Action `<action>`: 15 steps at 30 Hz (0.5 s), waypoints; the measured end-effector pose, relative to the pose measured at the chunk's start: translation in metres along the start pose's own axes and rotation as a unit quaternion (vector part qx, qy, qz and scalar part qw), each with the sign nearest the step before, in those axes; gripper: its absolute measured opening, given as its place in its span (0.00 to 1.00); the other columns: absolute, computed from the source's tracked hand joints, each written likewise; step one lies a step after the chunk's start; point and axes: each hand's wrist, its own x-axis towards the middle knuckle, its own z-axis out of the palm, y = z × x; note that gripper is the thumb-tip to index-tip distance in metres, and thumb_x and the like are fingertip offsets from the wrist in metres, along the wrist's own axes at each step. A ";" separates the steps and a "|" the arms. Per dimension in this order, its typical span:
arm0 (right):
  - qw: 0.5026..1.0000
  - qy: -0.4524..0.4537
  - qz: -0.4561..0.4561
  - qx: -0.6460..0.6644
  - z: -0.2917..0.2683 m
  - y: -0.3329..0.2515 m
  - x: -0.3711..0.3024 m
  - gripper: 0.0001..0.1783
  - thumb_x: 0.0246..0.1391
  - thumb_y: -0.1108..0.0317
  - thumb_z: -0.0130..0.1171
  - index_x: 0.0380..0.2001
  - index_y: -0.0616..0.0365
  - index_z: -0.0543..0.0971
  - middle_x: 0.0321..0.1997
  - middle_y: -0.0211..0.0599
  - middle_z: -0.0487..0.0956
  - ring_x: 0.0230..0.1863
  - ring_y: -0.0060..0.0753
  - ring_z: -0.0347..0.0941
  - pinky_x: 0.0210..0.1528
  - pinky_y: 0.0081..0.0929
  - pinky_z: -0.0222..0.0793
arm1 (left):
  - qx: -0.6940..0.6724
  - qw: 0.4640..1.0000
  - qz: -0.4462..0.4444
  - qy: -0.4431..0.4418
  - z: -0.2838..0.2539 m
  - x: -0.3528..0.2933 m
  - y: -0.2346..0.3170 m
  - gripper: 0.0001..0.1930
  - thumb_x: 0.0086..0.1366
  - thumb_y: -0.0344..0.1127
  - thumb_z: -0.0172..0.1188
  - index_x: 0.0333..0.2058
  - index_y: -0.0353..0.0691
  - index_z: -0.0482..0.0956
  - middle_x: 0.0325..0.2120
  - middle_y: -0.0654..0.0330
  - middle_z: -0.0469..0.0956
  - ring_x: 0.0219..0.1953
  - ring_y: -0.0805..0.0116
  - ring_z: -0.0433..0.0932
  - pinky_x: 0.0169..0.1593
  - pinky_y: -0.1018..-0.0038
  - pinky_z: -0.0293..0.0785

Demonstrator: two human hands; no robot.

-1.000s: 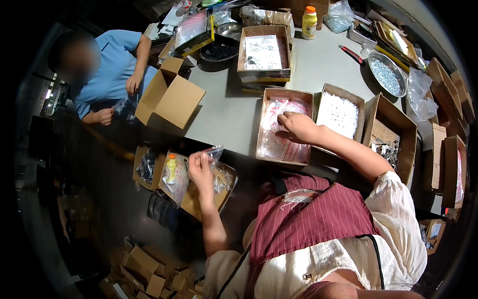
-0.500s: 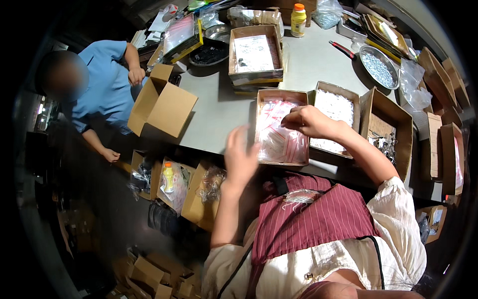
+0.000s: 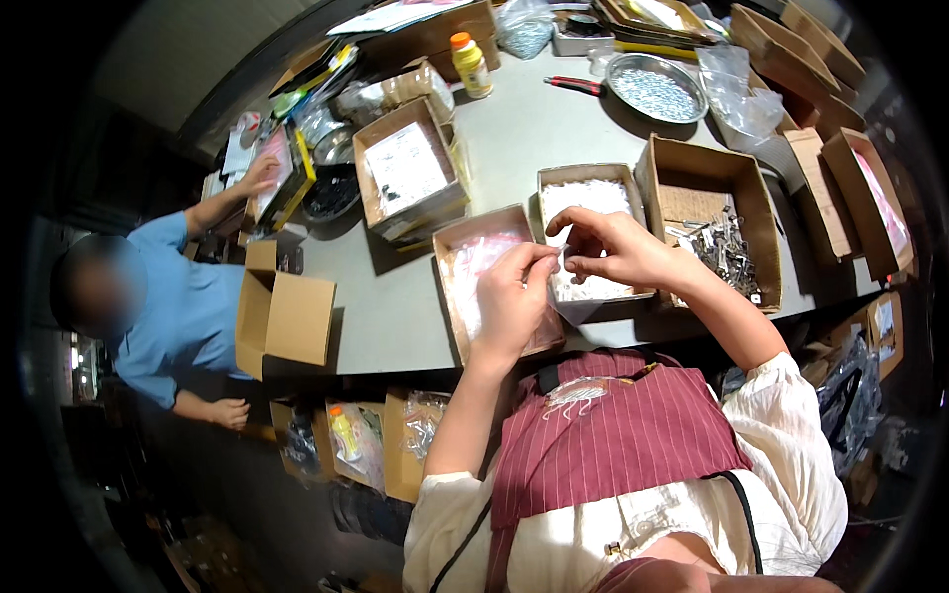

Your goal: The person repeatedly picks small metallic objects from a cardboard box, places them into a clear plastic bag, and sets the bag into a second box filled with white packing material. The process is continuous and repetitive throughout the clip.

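Bare gray tabletop [image 3: 519, 124] leaves a lane beside the open carton [image 3: 301, 318], narrowing between the sheet-filled box [image 3: 425, 213] and the zip-bag box [image 3: 450, 282], then widening toward a yellow bottle [image 3: 472, 67]. In front, the zip-bag box, white-pieces box [image 3: 605, 308] and deep metal-parts box [image 3: 704, 163] form a row of walls, the left hand [image 3: 512, 296] and right hand [image 3: 611, 247] above. Behind, a cutter [image 3: 575, 85] and metal bowl [image 3: 656, 120] obstruct.

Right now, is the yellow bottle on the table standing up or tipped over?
Standing up: the yellow bottle rests on its base on the table, orange cap on top.
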 end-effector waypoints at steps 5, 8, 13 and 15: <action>0.983 -0.059 0.088 0.148 -0.006 0.014 -0.030 0.22 0.57 0.70 0.66 0.54 0.59 0.76 0.31 0.31 0.81 0.35 0.22 0.76 0.40 0.28 0.71 | 0.040 0.999 -0.031 -0.020 0.002 0.000 0.011 0.05 0.64 0.29 0.67 0.31 0.33 0.83 0.22 0.56 0.81 0.24 0.68 0.80 0.29 0.70 0.73; 0.978 0.005 0.089 0.187 0.003 0.023 -0.040 0.20 0.57 0.71 0.65 0.53 0.60 0.76 0.32 0.32 0.81 0.36 0.23 0.75 0.41 0.28 0.70 | -0.003 0.999 -0.026 -0.048 0.006 0.004 0.001 0.06 0.63 0.29 0.69 0.31 0.33 0.83 0.26 0.56 0.82 0.26 0.70 0.79 0.30 0.70 0.73; 0.978 0.164 -0.124 -0.038 0.001 0.031 -0.035 0.22 0.52 0.75 0.62 0.52 0.61 0.76 0.44 0.44 0.81 0.47 0.42 0.78 0.53 0.36 0.73 | 0.059 0.997 0.033 -0.034 0.022 -0.004 0.007 0.08 0.61 0.30 0.71 0.28 0.32 0.80 0.27 0.60 0.80 0.29 0.71 0.78 0.33 0.72 0.73; 0.971 0.143 -0.159 -0.110 -0.011 0.015 -0.043 0.25 0.46 0.77 0.60 0.51 0.59 0.77 0.49 0.45 0.79 0.57 0.47 0.73 0.66 0.45 0.63 | 0.135 0.989 0.056 -0.007 0.025 -0.005 0.002 0.11 0.57 0.32 0.74 0.30 0.33 0.80 0.25 0.58 0.78 0.27 0.66 0.78 0.33 0.70 0.73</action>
